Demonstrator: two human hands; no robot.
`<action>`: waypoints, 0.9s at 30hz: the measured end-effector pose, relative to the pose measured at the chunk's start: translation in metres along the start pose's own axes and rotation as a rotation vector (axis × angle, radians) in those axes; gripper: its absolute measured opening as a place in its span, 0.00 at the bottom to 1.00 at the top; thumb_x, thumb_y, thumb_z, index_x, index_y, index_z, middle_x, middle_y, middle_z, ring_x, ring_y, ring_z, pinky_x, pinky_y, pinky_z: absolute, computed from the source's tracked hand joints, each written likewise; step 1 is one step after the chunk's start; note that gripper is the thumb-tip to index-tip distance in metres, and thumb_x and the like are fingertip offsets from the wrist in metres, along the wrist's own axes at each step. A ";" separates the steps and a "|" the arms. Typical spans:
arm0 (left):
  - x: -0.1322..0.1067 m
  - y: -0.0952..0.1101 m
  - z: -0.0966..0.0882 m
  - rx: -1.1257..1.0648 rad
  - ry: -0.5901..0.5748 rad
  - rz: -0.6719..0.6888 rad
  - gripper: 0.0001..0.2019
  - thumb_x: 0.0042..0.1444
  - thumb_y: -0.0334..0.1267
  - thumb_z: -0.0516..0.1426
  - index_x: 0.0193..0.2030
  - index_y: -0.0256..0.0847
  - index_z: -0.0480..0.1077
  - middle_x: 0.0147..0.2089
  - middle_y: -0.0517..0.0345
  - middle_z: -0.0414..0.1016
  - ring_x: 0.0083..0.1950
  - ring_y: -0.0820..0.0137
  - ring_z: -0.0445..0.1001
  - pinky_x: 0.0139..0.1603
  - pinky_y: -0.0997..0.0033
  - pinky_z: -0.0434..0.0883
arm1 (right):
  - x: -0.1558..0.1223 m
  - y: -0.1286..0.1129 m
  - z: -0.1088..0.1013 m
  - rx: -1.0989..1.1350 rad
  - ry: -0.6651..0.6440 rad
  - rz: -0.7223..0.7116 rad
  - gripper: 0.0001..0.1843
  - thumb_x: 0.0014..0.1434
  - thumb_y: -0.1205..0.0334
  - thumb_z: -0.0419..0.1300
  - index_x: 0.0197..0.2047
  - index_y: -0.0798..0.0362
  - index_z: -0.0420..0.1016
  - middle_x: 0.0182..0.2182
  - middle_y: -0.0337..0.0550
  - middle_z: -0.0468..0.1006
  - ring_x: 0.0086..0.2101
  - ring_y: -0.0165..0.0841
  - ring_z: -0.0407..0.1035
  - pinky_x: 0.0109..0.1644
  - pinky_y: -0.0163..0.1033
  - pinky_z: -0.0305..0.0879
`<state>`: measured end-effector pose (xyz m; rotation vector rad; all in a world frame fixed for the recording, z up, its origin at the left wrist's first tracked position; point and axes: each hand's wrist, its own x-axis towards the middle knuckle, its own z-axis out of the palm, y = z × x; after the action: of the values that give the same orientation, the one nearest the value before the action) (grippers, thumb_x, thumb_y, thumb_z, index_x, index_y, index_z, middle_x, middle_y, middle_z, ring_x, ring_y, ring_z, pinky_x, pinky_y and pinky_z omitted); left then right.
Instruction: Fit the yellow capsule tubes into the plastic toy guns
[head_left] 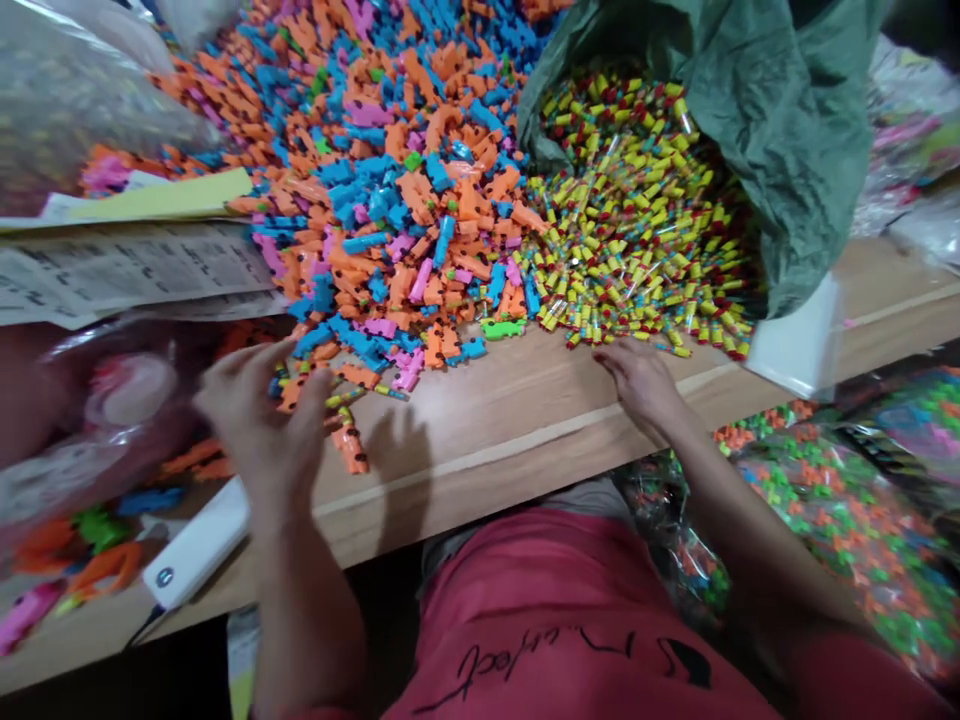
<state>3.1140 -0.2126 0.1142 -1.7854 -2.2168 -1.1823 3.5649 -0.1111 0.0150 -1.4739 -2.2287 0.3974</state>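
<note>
Spilling from green bag point(757, 130), yellow-red tubes point(637, 220); left hand point(255, 425) grip wide; right hand point(637, 385) grip narrow

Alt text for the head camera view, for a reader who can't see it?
The left hand reaches into a spread of orange, blue and pink plastic pieces on a wooden table; the right hand rests by yellow-and-red tubes spilling from a green bag.

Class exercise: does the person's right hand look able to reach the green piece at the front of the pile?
Probably yes. The right hand lies beside the yellow tubes, and the green piece sits at the pile's edge on the wooden table, with bare wood between.
</note>
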 end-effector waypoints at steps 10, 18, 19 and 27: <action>-0.016 0.060 0.170 0.158 -0.571 0.160 0.10 0.65 0.30 0.57 0.50 0.35 0.77 0.60 0.38 0.72 0.62 0.48 0.64 0.58 0.50 0.64 | -0.017 -0.019 0.030 0.055 -0.080 -0.186 0.15 0.70 0.53 0.54 0.46 0.48 0.82 0.39 0.51 0.77 0.42 0.47 0.71 0.46 0.51 0.67; -0.051 0.078 0.140 -0.307 -0.576 0.128 0.15 0.70 0.38 0.54 0.61 0.39 0.71 0.60 0.43 0.76 0.63 0.55 0.69 0.70 0.47 0.59 | -0.015 -0.071 0.034 0.453 -0.046 0.066 0.16 0.70 0.49 0.55 0.53 0.49 0.75 0.43 0.50 0.78 0.40 0.43 0.74 0.45 0.49 0.71; -0.056 0.082 0.135 -0.403 -0.594 0.100 0.16 0.71 0.41 0.52 0.61 0.39 0.71 0.59 0.44 0.77 0.61 0.56 0.71 0.68 0.50 0.62 | -0.013 -0.080 0.033 0.520 -0.051 0.079 0.17 0.71 0.49 0.55 0.54 0.49 0.74 0.44 0.50 0.78 0.41 0.42 0.74 0.44 0.47 0.72; -0.073 0.083 0.120 -0.712 -0.658 0.009 0.20 0.73 0.49 0.51 0.60 0.39 0.73 0.56 0.47 0.78 0.57 0.61 0.75 0.60 0.60 0.70 | -0.006 -0.110 0.026 0.749 -0.150 0.042 0.17 0.71 0.51 0.58 0.55 0.51 0.78 0.49 0.47 0.81 0.49 0.39 0.74 0.56 0.45 0.69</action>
<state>3.2570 -0.1982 0.0367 -2.7910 -2.2077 -1.7347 3.4665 -0.1596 0.0421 -1.0958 -1.8247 1.2283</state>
